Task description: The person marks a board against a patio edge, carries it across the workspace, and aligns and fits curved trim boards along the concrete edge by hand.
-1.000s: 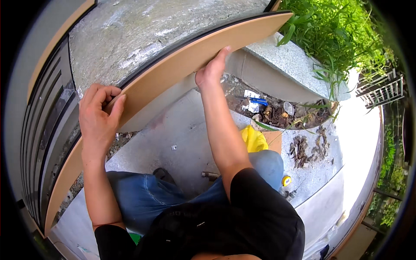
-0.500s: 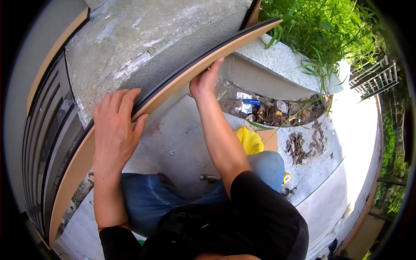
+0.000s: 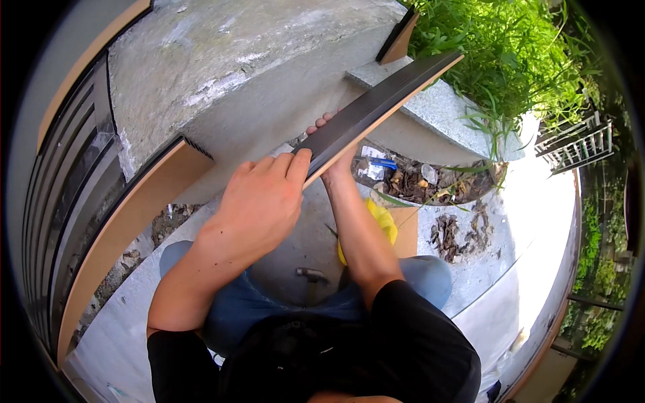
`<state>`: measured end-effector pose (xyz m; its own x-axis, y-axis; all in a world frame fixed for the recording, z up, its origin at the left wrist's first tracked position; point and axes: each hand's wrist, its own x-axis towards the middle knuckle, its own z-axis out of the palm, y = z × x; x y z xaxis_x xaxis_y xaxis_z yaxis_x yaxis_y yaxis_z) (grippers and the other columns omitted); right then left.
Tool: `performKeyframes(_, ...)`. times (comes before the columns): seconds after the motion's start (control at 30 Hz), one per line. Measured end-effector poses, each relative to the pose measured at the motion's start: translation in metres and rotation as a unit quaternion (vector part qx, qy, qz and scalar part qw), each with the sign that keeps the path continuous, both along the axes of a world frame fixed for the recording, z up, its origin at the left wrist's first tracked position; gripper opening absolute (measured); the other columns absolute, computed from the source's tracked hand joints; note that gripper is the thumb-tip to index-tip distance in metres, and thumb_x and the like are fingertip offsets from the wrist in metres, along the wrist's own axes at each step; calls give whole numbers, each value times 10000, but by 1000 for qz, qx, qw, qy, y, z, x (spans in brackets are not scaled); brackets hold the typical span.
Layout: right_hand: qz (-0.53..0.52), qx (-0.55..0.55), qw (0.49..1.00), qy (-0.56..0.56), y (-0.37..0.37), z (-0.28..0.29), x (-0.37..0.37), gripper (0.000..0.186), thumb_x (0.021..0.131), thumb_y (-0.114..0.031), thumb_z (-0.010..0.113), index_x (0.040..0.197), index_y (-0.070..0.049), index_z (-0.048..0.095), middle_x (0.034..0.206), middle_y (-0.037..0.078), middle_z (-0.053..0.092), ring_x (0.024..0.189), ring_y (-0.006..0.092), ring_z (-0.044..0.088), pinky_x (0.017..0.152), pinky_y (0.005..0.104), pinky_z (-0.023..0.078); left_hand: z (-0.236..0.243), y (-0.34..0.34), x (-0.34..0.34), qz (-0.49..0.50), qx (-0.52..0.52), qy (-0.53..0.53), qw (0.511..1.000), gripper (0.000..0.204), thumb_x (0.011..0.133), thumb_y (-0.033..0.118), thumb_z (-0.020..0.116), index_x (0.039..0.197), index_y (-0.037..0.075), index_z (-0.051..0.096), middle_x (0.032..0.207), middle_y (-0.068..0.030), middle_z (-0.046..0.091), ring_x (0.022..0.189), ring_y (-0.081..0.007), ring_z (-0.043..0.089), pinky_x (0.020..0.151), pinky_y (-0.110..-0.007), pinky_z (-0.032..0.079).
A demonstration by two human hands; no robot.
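Observation:
Across the middle, both my hands hold a long strip of board (image 3: 383,101) with a dark face and a tan edge. Its far end points up and right, over the stone ledge. My left hand (image 3: 262,195) is closed over the near end, fingers on the dark face. My right hand (image 3: 341,165) grips the strip from below, and its fingertips show past the far edge. Left of it, another tan board (image 3: 134,221) with a black top edge runs along the wall. Its near end stands apart from the held strip.
A rough concrete block (image 3: 269,60) rises ahead, beside a granite ledge (image 3: 430,107) with grass. A blue utility knife (image 3: 381,162) lies among dry leaves. On the ground are a hammer (image 3: 311,273) and yellow material (image 3: 381,225) by tan cardboard (image 3: 406,228). Dark slats (image 3: 60,208) stand left.
The strip has come away from the board at left, moved right and tilted so its dark face shows. My left hand has shifted right with it.

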<state>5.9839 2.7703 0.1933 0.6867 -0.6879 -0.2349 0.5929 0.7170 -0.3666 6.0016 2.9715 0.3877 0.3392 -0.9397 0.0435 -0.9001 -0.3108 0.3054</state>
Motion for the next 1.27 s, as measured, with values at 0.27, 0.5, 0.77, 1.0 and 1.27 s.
performKeyframes(0.27,-48,-94,993,48,30,9,-5,440,1125,-530,451,1310,-134,500,1101,40,637,1017,190,644,901,403,559,-16,-27,3,53,-73,66,994,499,934,122,707,1374,-17,515,1062,-272,711,958,-482,696,845,-544,554)
performKeyframes(0.5,-129,-309,927,170,49,20,-6,578,1144,-490,423,1491,-29,396,1401,126,550,1286,215,531,1117,378,421,-24,-39,12,103,-116,51,986,460,980,227,714,1352,25,536,1040,-268,737,942,-500,705,816,-551,565)
performKeyframes(0.77,-133,-348,912,170,72,18,-11,623,1107,-399,556,1491,29,317,1456,220,488,1366,302,481,1169,432,377,-31,-42,21,148,-186,166,957,402,974,194,774,1294,11,614,1085,-215,782,1014,-385,767,848,-423,594)
performKeyframes(1.0,-132,-331,916,187,83,17,-4,611,1086,-398,598,1463,25,368,1435,207,542,1346,305,517,1150,434,406,-34,-38,30,160,-215,237,934,378,979,170,772,1286,-5,638,1098,-197,791,985,-257,779,845,-366,591)
performKeyframes(1.27,-103,-301,940,125,87,34,0,676,1060,-334,650,1531,17,315,1480,203,531,1368,266,515,1179,434,394,-29,-25,40,158,-254,261,918,381,990,168,758,1307,-6,642,1152,-163,789,1038,-207,757,911,-339,569)
